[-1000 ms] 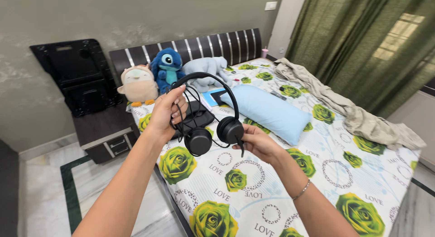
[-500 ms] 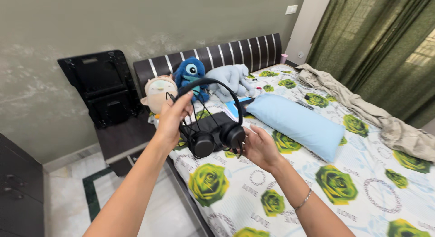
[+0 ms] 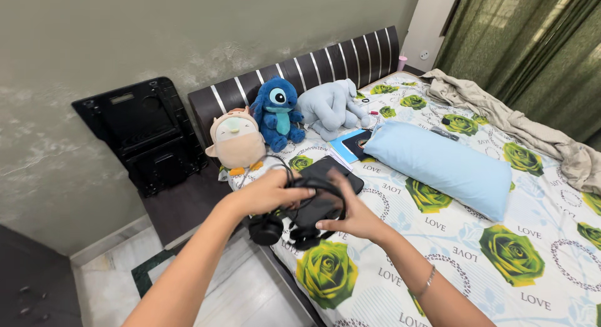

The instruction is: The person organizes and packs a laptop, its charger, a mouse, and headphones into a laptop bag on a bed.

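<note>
Head view: both hands (image 3: 275, 192) (image 3: 350, 215) grip black headphones (image 3: 289, 225) over bed (image 3: 438, 252)

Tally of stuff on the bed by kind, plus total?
Soft toys: 3, beige, blue, pale grey-blue
Headphones: 1, held by left hand and right hand
Pillows: 1
Crumpled blankets: 1
Black tablets: 1
Total: 7

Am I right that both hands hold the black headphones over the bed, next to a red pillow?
Not quite: the pillow is light blue, not red. The head view shows both the left hand and right hand holding the black headphones over the bed.
</note>
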